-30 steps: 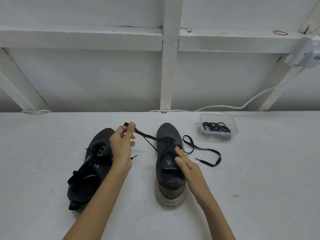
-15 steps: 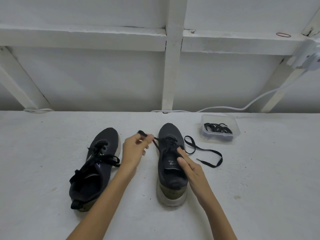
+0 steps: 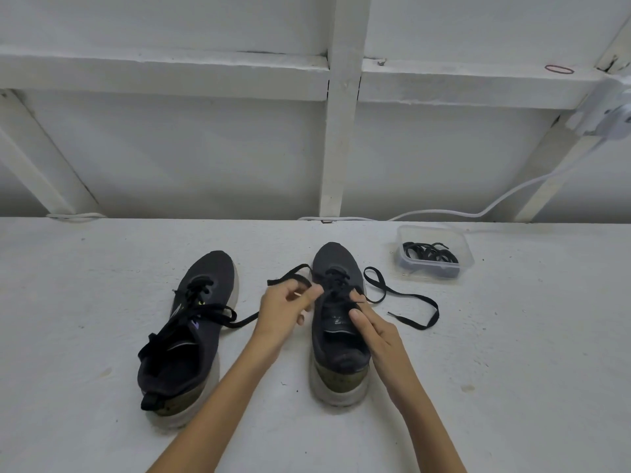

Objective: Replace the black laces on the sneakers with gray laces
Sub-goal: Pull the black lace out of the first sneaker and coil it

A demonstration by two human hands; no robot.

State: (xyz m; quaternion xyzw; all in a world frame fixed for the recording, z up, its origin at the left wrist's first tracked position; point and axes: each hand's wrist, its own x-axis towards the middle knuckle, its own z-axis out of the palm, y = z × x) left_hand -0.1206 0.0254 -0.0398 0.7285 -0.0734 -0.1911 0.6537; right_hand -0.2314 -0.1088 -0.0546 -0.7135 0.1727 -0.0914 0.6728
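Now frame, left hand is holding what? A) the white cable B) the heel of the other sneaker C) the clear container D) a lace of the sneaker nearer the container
D: the left hand pinches the black lace that runs from the sneaker nearer the clear container, and it touches none of the other things.

A white wall (image 3: 170, 155) with painted timber framing (image 3: 339, 138) rises behind the rough white surface (image 3: 85, 404).
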